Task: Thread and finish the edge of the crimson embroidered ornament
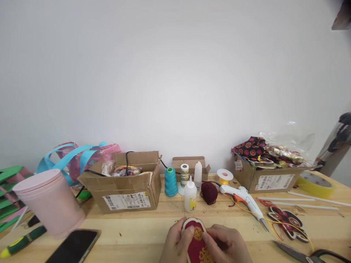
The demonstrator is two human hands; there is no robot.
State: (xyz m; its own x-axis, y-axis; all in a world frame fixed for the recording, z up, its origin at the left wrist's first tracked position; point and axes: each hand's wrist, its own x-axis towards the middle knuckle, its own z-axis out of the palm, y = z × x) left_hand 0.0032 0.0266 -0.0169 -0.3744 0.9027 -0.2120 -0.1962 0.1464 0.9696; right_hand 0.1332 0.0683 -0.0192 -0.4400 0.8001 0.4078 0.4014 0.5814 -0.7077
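Between my two hands is a dark red fabric piece [196,244] with a gold pattern and a cream scalloped edge; its lower end runs out of view. My left hand [177,243] grips its left side, thumb laid over the front. From the right, my right hand [227,243] pinches the other edge, its thumb tip near the round gold motif and its other fingers curled behind. A white glue bottle [190,197] stands just beyond the hands, and a ball of dark red yarn [209,193] lies to its right.
Scissors [293,252], a dark red butterfly-shaped piece [287,223] and a white glue gun [245,201] lie at right. Cardboard boxes [126,197] [271,179], a teal thread cone [170,182] and yellow tape [315,184] stand behind. A phone [74,247] and pink bin [51,204] are left.
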